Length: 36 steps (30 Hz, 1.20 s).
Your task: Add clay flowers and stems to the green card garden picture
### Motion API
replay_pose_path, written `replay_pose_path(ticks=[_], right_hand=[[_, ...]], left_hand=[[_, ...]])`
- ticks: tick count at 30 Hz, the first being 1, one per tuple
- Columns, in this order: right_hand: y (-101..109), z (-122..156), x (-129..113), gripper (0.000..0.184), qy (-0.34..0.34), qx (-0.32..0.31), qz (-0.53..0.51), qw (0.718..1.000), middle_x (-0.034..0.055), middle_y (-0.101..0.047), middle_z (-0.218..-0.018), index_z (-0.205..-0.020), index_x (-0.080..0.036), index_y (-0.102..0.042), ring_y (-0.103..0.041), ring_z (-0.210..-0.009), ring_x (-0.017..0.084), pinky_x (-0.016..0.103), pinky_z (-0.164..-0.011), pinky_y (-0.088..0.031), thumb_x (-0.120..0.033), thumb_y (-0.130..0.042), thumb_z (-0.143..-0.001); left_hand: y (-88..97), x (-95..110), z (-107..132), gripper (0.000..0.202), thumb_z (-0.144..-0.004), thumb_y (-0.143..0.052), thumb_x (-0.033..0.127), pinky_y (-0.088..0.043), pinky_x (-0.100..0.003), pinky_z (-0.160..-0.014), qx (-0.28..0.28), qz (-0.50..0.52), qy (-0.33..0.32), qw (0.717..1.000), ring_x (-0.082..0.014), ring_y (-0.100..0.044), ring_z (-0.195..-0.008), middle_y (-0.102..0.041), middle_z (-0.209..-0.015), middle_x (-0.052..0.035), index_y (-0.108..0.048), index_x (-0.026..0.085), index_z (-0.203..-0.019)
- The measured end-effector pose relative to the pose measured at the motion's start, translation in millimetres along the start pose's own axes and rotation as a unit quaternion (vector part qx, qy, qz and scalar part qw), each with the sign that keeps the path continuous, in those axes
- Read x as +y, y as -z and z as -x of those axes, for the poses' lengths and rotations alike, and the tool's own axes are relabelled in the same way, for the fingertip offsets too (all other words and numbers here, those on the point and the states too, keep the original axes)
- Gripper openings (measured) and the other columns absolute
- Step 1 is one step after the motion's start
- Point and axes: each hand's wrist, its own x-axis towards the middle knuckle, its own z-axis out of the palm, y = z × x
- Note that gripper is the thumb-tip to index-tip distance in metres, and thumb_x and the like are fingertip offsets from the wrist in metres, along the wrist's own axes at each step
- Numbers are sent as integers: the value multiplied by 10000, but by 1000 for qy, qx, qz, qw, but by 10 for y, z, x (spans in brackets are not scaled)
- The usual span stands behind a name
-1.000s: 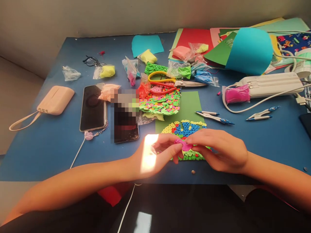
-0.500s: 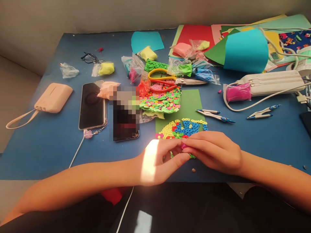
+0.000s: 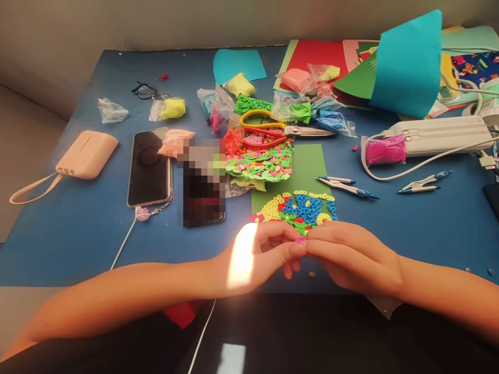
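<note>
Over the near edge of the desk my two hands meet fingertip to fingertip. Between the thumb and fingers of my left hand (image 3: 265, 259) shows a small bit of pink modelling clay (image 3: 300, 240). The fingers of my right hand (image 3: 354, 254) lie close together and press against the same bit; their undersides are hidden. Just beyond them is a green card (image 3: 310, 163), partly covered by my hands. Blue, yellow, red and green clay pieces (image 3: 307, 210) are stuck on it, many of them little rings.
Scissors (image 3: 310, 132) lie on a tray of small clay pieces (image 3: 268, 169). Bags of clay surround it. Two phones, one pixelated, and a pink power bank (image 3: 88, 155) are left. Compasses (image 3: 349, 188), a power strip (image 3: 444, 136) and a curled blue sheet (image 3: 407, 67) are right.
My right hand has shifted slightly right and down, and the pink clay bit sits a little lower between the fingers. The curled blue sheet at the back right has tipped upward and right.
</note>
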Motion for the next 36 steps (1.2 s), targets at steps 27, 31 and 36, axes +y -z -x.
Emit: replay_pose_path(ticks=[27, 31, 36], right_hand=[[-53, -32, -20, 193, 48, 53, 142, 987, 69, -681, -755, -975, -71, -621, -599, -683, 128, 256, -611, -475, -251, -568, -933], [-28, -70, 0, 173, 51, 42, 129, 989, 81, -706, -828, -1036, -40, -607, -624, -716, 131, 257, -630, -488, -160, -582, -914], [43, -12, 5, 195, 45, 4, 96, 994, 88, -702, -893, -1093, -35, -592, -632, -825, 128, 246, -715, -503, -92, -548, -912]], left_hand=[[65, -45, 33, 192, -896, -548, 108, -479, -128, -610, -24, -280, -258, 924, -84, -607, -609, -676, -673, -12, -654, 132, -738], [108, -38, 27, 218, -887, -479, 65, -465, -123, -581, 12, -284, -261, 923, -65, -561, -550, -620, -618, 19, -637, 140, -757], [175, -68, -3, 222, -843, -366, 22, -424, -148, -533, -53, -377, -338, 861, -79, -485, -541, -580, -653, 11, -540, 154, -804]])
